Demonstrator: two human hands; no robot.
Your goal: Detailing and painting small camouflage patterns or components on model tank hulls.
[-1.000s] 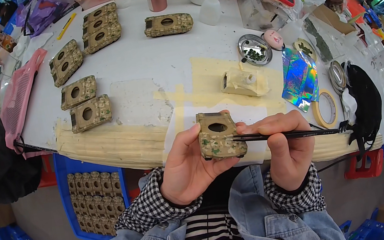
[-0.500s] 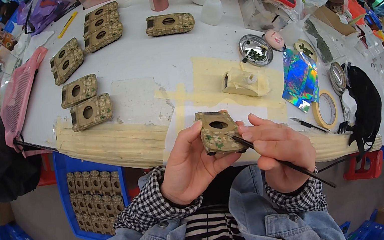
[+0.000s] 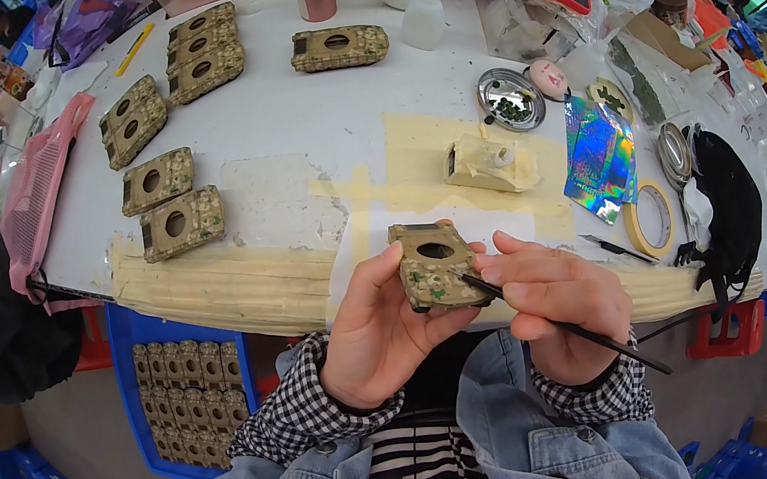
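Observation:
In my left hand (image 3: 376, 327) is a camouflage-painted toy tank hull (image 3: 429, 277) with a round hole in its top, gripped by the edges between thumb and fingers. My right hand (image 3: 566, 300) pinches a thin black pen-like tool (image 3: 605, 340); whether it is a brush or tweezers I cannot tell. The tool's tip rests at the hull's lower right part, beside green patches. Beyond the hands a tape-wrapped block (image 3: 483, 165) stands on the taped tabletop. A round metal dish (image 3: 510, 99) with small dark green bits lies farther right.
Several similar hulls (image 3: 182, 223) stand at the left and back. A blue crate (image 3: 138, 423) below the table edge holds many more. To the right are holographic sheets (image 3: 598, 158), a tape roll (image 3: 649, 220) and a black pen-like tool (image 3: 619, 249). Another person's sleeve (image 3: 7, 323) is at far left.
Almost nothing differs. The hull has tilted very slightly in my left hand, and the tool's tip has shifted a little to the left and down across it.

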